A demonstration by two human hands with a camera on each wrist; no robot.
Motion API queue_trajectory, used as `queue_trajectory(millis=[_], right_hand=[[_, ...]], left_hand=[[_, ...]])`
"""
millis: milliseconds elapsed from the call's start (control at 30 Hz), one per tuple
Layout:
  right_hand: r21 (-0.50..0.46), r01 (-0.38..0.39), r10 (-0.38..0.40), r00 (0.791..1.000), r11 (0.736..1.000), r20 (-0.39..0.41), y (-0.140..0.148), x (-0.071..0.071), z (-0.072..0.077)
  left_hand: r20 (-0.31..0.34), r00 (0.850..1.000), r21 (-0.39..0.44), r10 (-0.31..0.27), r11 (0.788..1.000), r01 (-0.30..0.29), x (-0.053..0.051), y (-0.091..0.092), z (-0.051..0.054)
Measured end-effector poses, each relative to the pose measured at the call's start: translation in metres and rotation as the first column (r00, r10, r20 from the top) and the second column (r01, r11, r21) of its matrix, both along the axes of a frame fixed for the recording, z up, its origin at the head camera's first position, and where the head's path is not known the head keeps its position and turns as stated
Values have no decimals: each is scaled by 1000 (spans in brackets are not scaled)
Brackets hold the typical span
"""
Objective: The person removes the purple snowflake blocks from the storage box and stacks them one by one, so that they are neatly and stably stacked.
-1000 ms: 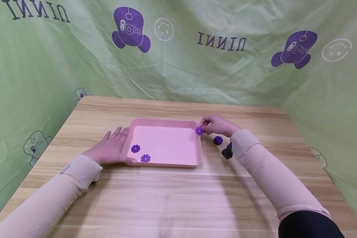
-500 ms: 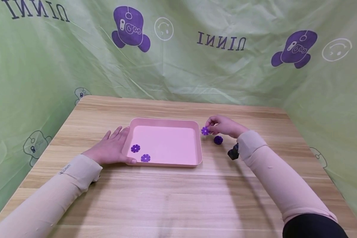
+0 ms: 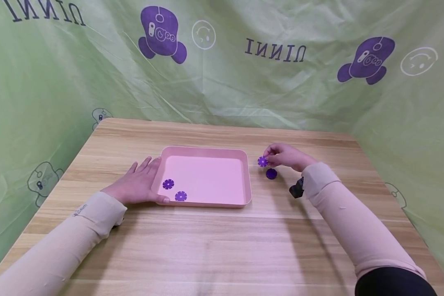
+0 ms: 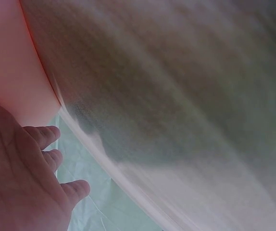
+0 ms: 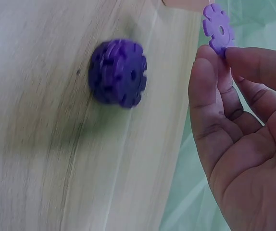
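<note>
My right hand (image 3: pixel 286 156) pinches a purple notched snowflake disc (image 3: pixel 262 161) between thumb and fingertips, off the right side of the pink tray (image 3: pixel 207 153). In the right wrist view, the pinched disc (image 5: pixel 219 26) shows its centre hole and notched rim. A short stack of purple snowflake discs (image 5: pixel 119 73) stands on the table just below that hand. With fingers spread, my left hand (image 3: pixel 138 185) rests against the tray's left end, its thumb along the front left corner. Inside the tray lie two purple discs, one disc (image 3: pixel 168 184) behind the other disc (image 3: pixel 181 196).
The wooden table (image 3: pixel 207 246) reaches back to a green printed curtain (image 3: pixel 222 94), which also hangs at both sides. A small black device (image 3: pixel 297 189) sits under the right sleeve's cuff.
My right hand has moved rightward from the tray's right rim, carrying the pinched snowflake disc to a spot near the stack. The left hand and the tray stay put.
</note>
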State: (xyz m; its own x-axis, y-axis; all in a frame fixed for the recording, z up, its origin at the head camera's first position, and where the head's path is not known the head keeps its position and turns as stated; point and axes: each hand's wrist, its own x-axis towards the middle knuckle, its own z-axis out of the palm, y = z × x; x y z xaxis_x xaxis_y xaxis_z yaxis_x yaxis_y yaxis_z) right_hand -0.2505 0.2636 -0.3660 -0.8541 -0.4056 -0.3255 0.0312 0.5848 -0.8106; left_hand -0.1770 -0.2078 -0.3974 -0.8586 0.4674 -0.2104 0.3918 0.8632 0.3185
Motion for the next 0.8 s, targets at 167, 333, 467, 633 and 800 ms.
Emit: queue_trajectory(millis=[167,333,467,633,800], right_hand=[[16,18,-18,1000,1000,18,9,1,-2],[27,21,-22,999,999,31,18,1,-5],[34,20,-21,999,999,50,22,3,-4],[46,22,-26,995,999,98,27,4,-5],[62,19,-26,994,998,111,31,5,-7]], left_hand=[[-2,1000,-2,-1,1000,1,0,0,0],[-4,1000,1,-3,1000,3,0,0,0],[-9,1000,1,-4,1000,4,0,0,1],[-9,1000,-1,-4,1000,4,0,0,1],[-10,1000,-4,-5,1000,5,0,0,0]])
